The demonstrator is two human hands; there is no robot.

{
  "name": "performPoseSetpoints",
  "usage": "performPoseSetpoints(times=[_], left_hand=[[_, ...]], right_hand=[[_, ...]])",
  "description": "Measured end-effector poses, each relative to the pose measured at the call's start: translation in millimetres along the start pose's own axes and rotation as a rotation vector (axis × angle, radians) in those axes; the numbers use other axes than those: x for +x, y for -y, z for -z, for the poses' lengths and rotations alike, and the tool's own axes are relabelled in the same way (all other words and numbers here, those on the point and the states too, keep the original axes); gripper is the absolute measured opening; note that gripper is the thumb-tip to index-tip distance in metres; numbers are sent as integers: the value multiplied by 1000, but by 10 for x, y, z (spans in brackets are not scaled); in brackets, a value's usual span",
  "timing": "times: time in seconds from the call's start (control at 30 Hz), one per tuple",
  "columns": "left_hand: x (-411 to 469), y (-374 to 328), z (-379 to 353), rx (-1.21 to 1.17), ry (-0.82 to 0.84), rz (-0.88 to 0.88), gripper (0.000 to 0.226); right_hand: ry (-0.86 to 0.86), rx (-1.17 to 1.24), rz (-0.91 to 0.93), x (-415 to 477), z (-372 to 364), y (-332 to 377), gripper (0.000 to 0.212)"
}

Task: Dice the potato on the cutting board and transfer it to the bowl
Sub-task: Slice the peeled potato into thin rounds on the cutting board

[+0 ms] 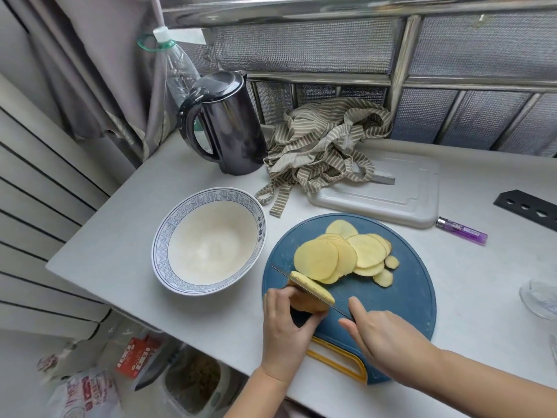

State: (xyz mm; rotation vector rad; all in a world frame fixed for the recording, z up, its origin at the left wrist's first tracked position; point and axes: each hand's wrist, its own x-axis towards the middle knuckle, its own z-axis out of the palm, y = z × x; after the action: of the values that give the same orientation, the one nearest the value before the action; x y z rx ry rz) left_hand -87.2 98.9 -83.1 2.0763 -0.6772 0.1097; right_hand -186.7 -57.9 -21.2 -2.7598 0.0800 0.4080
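Well, this looks to me like the slicing step, with the dicing not yet begun. On the round blue plastic cutting board [407, 297], near its close edge, the left hand [286, 324] holds the last brown-skinned potato chunk [309, 306], fingers curled round it. The right hand [382, 336] holds the thin dark knife [342, 312]. Its handle is hidden under the hand, and the blade is down in the chunk. One fresh slice [313, 289] leans on the blade. A pile of flat yellow potato rounds [340, 254] lies in the middle of the board, spread toward its far side. The big white bowl with the blue patterned rim [187, 212] sits just beside the board on the left hand's side, with no potato in it. Next, I think, the chunk needs its last cuts, with the fingers kept back from the blade. Then the rounds must be stacked, cut into sticks and cut across into cubes before anything goes into the bowl.
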Motion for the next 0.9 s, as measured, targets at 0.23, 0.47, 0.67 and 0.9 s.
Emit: performPoseSetpoints(times=[0.23, 0.47, 0.67, 0.9], left_hand=[[54, -63, 39, -259, 142, 382, 87], [177, -110, 107, -141, 214, 435, 86], [195, -186, 157, -122, 204, 444, 87], [171, -231, 170, -105, 208, 492, 79]], right_hand=[[12, -1, 0, -18, 42, -2, 52], [-12, 11, -10, -20, 28, -30, 60], [-23, 11, 9, -50, 38, -26, 63], [60, 7, -49, -281, 99, -130, 62]])
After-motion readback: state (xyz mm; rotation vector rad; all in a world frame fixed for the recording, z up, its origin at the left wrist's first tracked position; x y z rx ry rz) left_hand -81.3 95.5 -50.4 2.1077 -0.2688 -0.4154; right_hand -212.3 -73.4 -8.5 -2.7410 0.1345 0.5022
